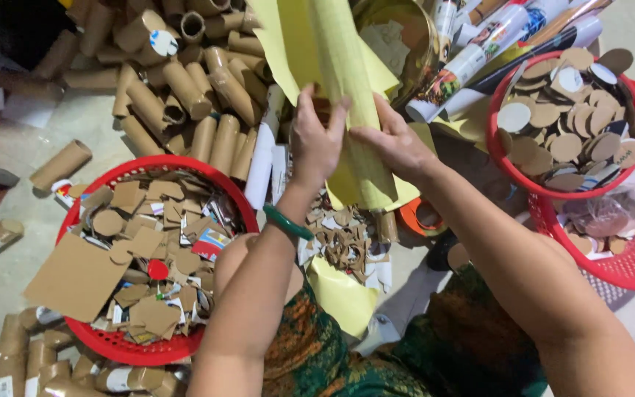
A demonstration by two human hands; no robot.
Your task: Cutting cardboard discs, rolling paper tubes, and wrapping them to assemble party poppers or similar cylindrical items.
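My left hand (316,140) and my right hand (395,143) both grip a yellow paper sheet (347,81) wrapped around a tube, held upright in front of me. A green bangle (286,223) sits on my left wrist. The tube inside the sheet is mostly hidden by the paper and my fingers. Below my hands lies a small heap of cardboard scraps (343,239) on the floor.
A red basket (148,351) of cardboard offcuts sits at the left. Two red baskets (630,268) with round cardboard discs (564,110) stand at the right. A pile of cardboard tubes (185,81) lies beyond, with printed rolls (479,51) at the top and more tubes (31,360) at the bottom left.
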